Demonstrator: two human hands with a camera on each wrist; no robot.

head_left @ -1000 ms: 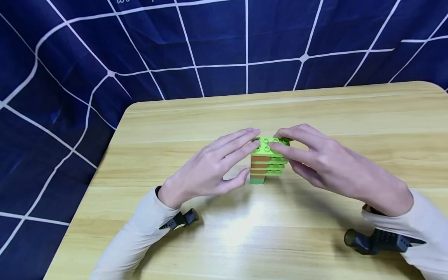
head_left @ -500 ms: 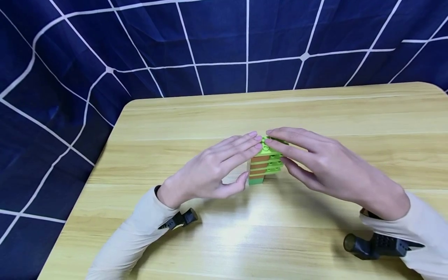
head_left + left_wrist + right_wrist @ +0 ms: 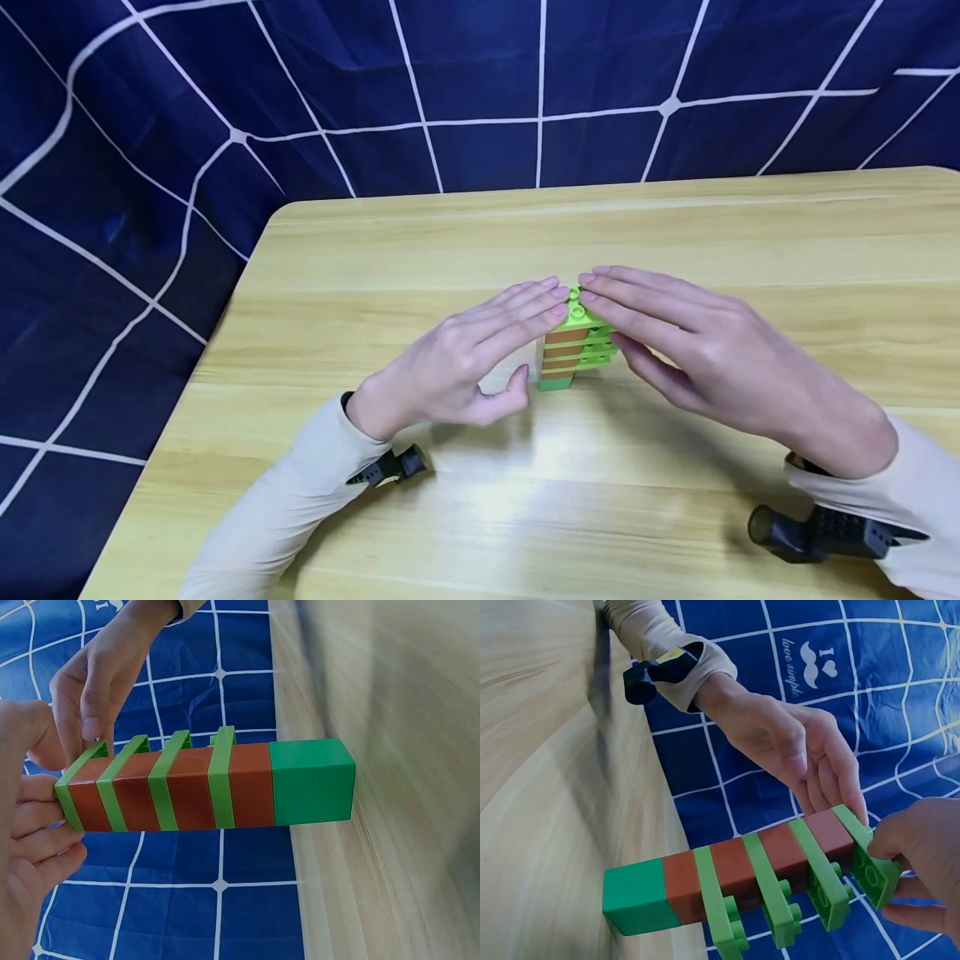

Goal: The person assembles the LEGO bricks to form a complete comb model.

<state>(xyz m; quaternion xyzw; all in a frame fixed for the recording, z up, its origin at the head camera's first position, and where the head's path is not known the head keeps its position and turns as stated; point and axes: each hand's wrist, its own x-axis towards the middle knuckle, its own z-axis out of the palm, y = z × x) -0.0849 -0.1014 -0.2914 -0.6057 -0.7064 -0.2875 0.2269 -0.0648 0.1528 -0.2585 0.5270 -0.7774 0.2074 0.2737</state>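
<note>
A tower of toy building bricks (image 3: 564,352) stands upright on the table, with a dark green brick (image 3: 311,782) at its foot. Above that, brown bricks (image 3: 196,791) alternate with light green plates (image 3: 772,889) that jut out to one side. My left hand (image 3: 465,354) lays its outstretched fingers on the left part of the top plate, the thumb held away from the tower. From the other side my right hand (image 3: 697,350) rests nearly straight fingers on the top plate. Its thumb (image 3: 896,836) is right at that plate's edge.
The light wooden table (image 3: 420,533) extends all round the tower. Behind and to the left hangs a dark blue cloth (image 3: 480,83) with white lines. Each wrist wears a black camera, one on the left sleeve (image 3: 277,508) and one on the right.
The right fingers have come together and flattened over the top plate, moving closer to the left fingertips. The left hand keeps nearly the same place on the tower.
</note>
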